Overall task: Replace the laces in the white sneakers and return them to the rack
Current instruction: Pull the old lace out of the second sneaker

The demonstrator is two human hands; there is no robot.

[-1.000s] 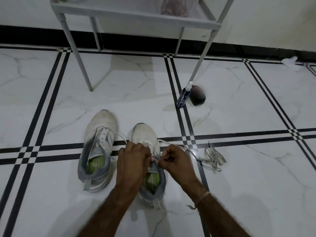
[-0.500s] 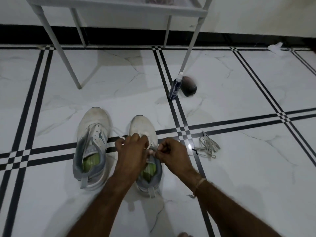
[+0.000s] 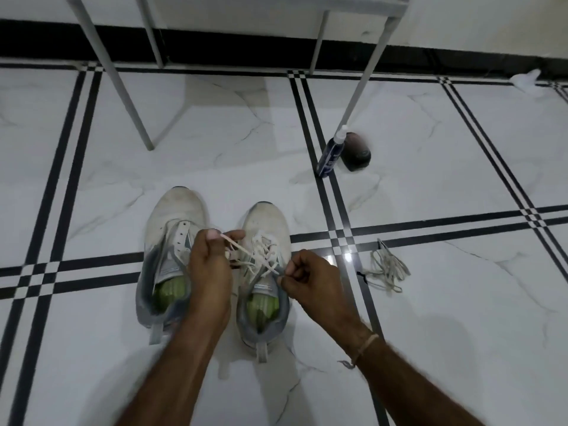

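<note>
Two white sneakers with grey heels and green insoles stand side by side on the marble floor, toes pointing away from me. The left sneaker (image 3: 172, 241) has bare eyelets and no lace. The right sneaker (image 3: 266, 229) has a white lace (image 3: 261, 259) crossed through its eyelets. My left hand (image 3: 209, 272) pinches one lace end, pulled up and to the left of the shoe. My right hand (image 3: 310, 278) pinches the other end at the shoe's right side. A loose bundle of laces (image 3: 387, 269) lies on the floor to the right.
The white rack (image 3: 365, 75) stands at the back, its thin metal legs on the floor. A blue spray bottle (image 3: 332, 152) and a dark round object (image 3: 356, 152) stand by its right front leg. A white scrap (image 3: 525, 79) lies near the far right wall.
My hands have moved apart, drawing the lace ends out to either side of the right sneaker. The view has shifted closer and lower.
</note>
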